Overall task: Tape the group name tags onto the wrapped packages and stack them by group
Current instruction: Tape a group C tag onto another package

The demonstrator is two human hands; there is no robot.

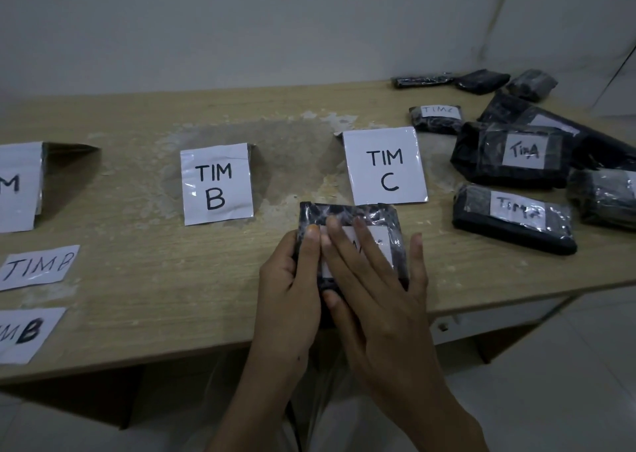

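- Wooden table [144, 300] against a white wall, dim light, worn patch in the middle of the top.
- Wrapped package [347, 215], dark and in shiny plastic, lies at the near table edge just in front of the TIM C sign [385, 165]; its far edge meets the sign's bottom edge.
- Left hand [292, 279] grips the package's left side, fingers curled under and thumb on top.
- Right hand [375, 286] lies flat on top, fingers straight and spread, pressing down the name tag [380, 245].
- Tag lettering is mostly hidden by the fingers; the group is unreadable.
- Package's near end may hang past the table edge, hard to tell under the hands.
- TIM B sign [216, 183] stands mid-table; a cut-off sign [19, 186] stands far left.
- Two loose TIM B tags [36, 267] [24, 334] lie flat near the left.
- Right side: tagged packages reading TIM A [512, 155], a blurred one [512, 219], a small TIM C one [435, 119].
- More dark packages [481, 80] lie at the back right corner.
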